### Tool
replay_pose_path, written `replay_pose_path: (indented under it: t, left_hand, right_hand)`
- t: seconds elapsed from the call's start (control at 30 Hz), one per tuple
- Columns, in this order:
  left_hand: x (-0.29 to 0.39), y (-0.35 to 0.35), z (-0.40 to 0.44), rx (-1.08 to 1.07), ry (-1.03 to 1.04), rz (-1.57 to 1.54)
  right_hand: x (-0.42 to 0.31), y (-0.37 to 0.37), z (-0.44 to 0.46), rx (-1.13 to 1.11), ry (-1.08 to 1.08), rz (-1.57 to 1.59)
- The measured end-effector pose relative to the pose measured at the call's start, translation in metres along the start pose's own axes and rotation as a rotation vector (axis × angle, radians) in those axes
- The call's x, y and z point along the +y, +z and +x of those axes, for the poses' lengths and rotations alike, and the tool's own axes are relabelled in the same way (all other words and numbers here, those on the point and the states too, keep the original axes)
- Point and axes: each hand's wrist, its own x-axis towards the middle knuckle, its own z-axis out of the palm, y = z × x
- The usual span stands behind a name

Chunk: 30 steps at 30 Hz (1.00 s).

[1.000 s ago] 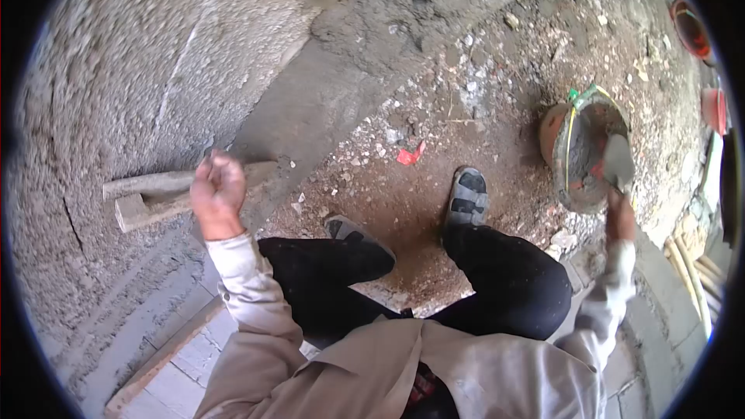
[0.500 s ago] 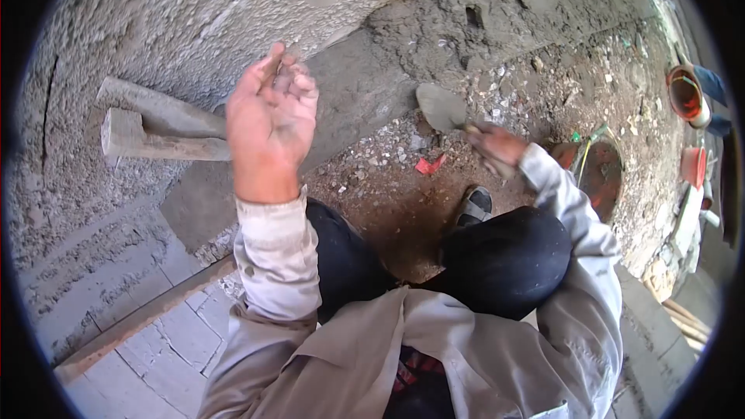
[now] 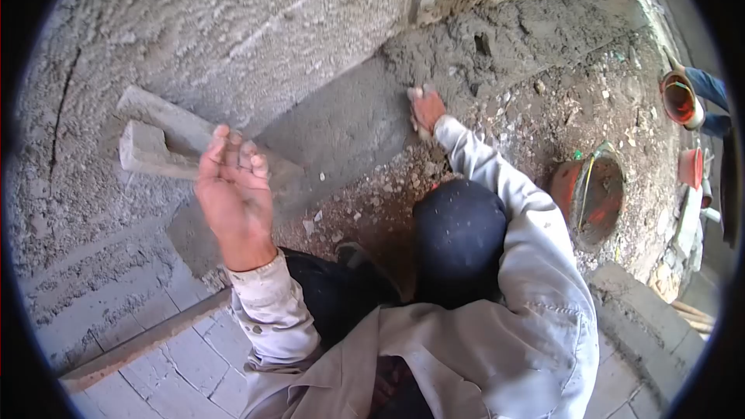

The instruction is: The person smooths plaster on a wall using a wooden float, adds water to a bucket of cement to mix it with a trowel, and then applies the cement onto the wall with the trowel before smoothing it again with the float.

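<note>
My left hand [image 3: 237, 194] is raised palm up with its fingers loosely curled and apart, nothing in it. Behind its fingers, a mortar-grey wooden float [image 3: 159, 147] with a block handle lies by the rough wall; the hand covers part of it. My right hand [image 3: 427, 110] reaches forward, low over the edge of the smoothed grey mortar strip [image 3: 341, 120]. Its fingers are closed around the trowel held a moment ago; the blade cannot be made out against the grey mortar now.
A mortar-smeared bucket [image 3: 587, 198] stands to my right on rubble-strewn ground [image 3: 535, 136]. Further right are another bucket [image 3: 680, 98] beside a person's blue-clad leg [image 3: 708, 87] and a red container [image 3: 689, 167]. Rough wall [image 3: 233, 31] rises ahead; pale bricks [image 3: 194, 349] lie at lower left.
My right hand has moved forward and left, from above the rubble to the mortar strip; the trowel blade has gone from sight. My left hand has come lower and left. My body leans forward.
</note>
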Motion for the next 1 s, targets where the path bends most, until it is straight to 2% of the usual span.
replay_pose_path:
  t: [0.1,0.13,0.23,0.33,0.4,0.5,0.53,0.57,0.6,0.67,0.7,0.77,0.8,0.83,0.87,0.9,0.97,1.0]
  left_hand:
    - [-0.014,0.009,0.006,-0.009,-0.027,0.024]
    - [-0.02,0.015,0.009,-0.029,-0.063,0.028]
    - [-0.035,0.03,0.016,-0.083,-0.153,0.033]
    - [-0.05,0.043,0.019,-0.137,-0.227,-0.01]
    - [-0.054,0.051,0.019,-0.153,-0.273,-0.028]
    - [-0.065,0.052,0.028,-0.311,-0.369,-0.1]
    - [-0.067,0.056,0.027,-0.334,-0.386,-0.102]
    - [-0.07,0.06,0.026,-0.353,-0.388,-0.104]
    - [-0.072,0.063,0.025,-0.351,-0.403,-0.104]
    - [-0.076,0.066,0.024,-0.343,-0.416,-0.094]
    - [-0.078,0.066,0.026,-0.348,-0.428,-0.1]
    - [-0.079,0.063,0.031,-0.354,-0.439,-0.104]
    - [-0.079,0.065,0.031,-0.349,-0.434,-0.117]
    - [-0.082,0.067,0.026,-0.336,-0.421,-0.124]
    - [-0.082,0.068,0.023,-0.321,-0.402,-0.128]
    - [-0.081,0.071,0.022,-0.317,-0.416,-0.131]
    - [-0.081,0.073,0.019,-0.301,-0.455,-0.141]
    - [-0.08,0.073,0.018,-0.291,-0.451,-0.144]
  right_hand:
    - [-0.055,-0.012,-0.044,-0.015,0.165,0.339]
    - [-0.076,-0.021,-0.057,0.009,0.203,0.248]
    - [-0.063,-0.052,-0.069,0.069,-0.039,0.004]
    - [-0.092,-0.108,-0.12,-0.026,0.01,0.235]
    - [-0.131,-0.155,-0.177,-0.098,0.139,0.466]
    - [-0.153,-0.211,-0.265,0.087,0.188,0.428]
    - [-0.154,-0.228,-0.294,0.183,0.195,0.325]
    - [-0.151,-0.238,-0.318,0.389,0.032,-0.003]
    - [-0.135,-0.255,-0.345,0.405,0.127,-0.037]
    - [-0.127,-0.268,-0.388,0.582,0.23,-0.21]
    - [-0.118,-0.27,-0.405,0.655,0.348,-0.148]
    - [-0.062,-0.278,-0.431,0.848,0.183,-0.796]
    - [-0.047,-0.278,-0.438,0.811,0.481,-0.87]
    - [-0.015,-0.282,-0.445,0.864,0.467,-1.034]
    - [0.002,-0.286,-0.453,0.852,0.338,-1.093]
    - [-0.017,-0.279,-0.44,0.831,0.597,-0.978]
    - [-0.039,-0.265,-0.418,0.947,0.397,-1.009]
    - [-0.048,-0.259,-0.405,0.854,0.331,-0.889]
